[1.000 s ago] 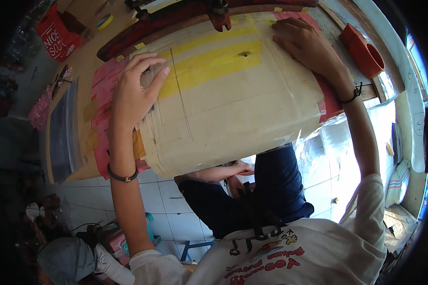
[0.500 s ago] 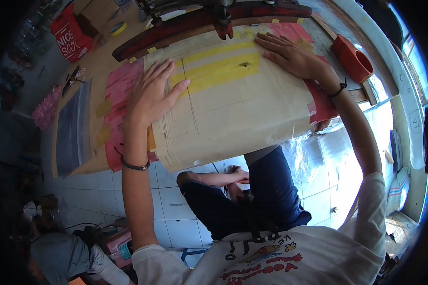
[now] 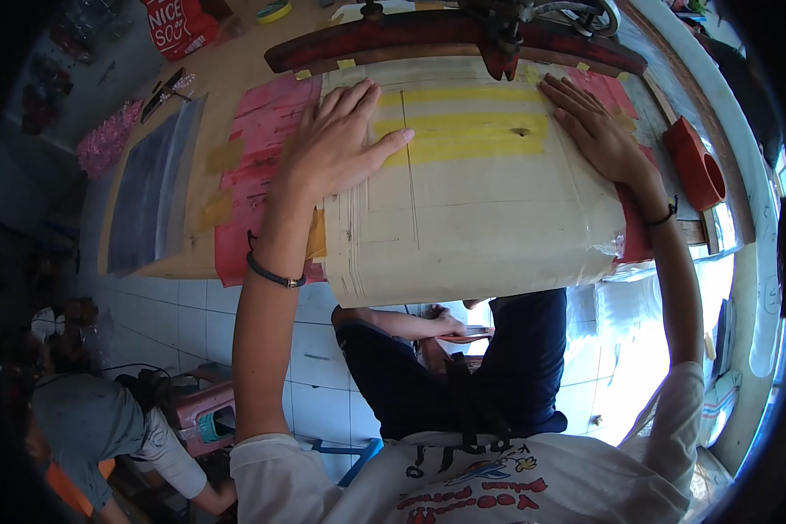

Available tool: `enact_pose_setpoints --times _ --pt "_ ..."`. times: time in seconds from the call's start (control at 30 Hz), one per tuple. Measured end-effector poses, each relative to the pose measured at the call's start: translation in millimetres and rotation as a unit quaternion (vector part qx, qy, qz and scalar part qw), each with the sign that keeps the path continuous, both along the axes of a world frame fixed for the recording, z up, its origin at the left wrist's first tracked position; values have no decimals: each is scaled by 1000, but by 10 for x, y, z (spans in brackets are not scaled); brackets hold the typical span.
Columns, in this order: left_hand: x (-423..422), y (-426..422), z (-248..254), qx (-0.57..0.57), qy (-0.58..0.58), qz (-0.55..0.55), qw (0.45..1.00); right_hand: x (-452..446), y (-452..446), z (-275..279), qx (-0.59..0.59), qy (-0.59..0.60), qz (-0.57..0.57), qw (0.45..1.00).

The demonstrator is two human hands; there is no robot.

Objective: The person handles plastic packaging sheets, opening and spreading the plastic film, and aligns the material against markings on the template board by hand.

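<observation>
My left hand lies flat on the upper left part of a cream-coloured sheet, its thumb spread toward a dark drawn line. At the sheet's upper right, my right hand rests with fingers stretched out. Between both hands run yellow tape strips across the sheet. The sheet's near edge hangs over the table's front edge. Just beyond my fingertips, a worn dark-red bar of a machine spans the sheet. Red taped strips flank the sheet on the left and right.
A red holder sits at the right. To the left are a dark-blue sheet under clear plastic, pink beaded material, a tape roll and a red bag. Another person bends low at the lower left.
The camera view has shifted, so the table and bar appear farther right and higher. Both hands stay flat on the sheet in about the same places. The person at lower left has bent with an arm lowered.
</observation>
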State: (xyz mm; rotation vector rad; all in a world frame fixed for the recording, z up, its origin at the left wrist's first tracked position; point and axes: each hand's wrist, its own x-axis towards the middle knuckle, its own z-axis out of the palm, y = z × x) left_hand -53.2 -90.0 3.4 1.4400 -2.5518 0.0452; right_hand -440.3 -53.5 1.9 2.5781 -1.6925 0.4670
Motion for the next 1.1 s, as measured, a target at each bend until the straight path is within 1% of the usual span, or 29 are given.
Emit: enact_pose_setpoints --times 0.13,0.37,0.47,0.57,0.87,0.97,1.07,1.1 --pt "-11 9 19 3 0 6 1000 13 0 -18 -9 7 -10 1000" --pt "-1 -3 10 -3 0 2 1000 -35 -49 5 -8 -10 19 1000" --pt "-20 11 23 -4 -3 9 1000 -38 -40 6 -10 -10 22 1000" --pt "-51 23 74 27 -10 28 999 -30 -25 37 -13 -5 21 1000" --pt "-69 30 47 15 -8 52 999 -44 -76 26 -6 -27 34 999" --pt "-70 48 33 -9 11 49 999 -57 -73 19 -12 -35 39 999" --pt "-118 144 109 -66 41 48 996 -56 -39 47 -17 -52 33 998" --pt "-141 206 155 -100 58 11 993 -46 -13 67 -13 -69 27 997"
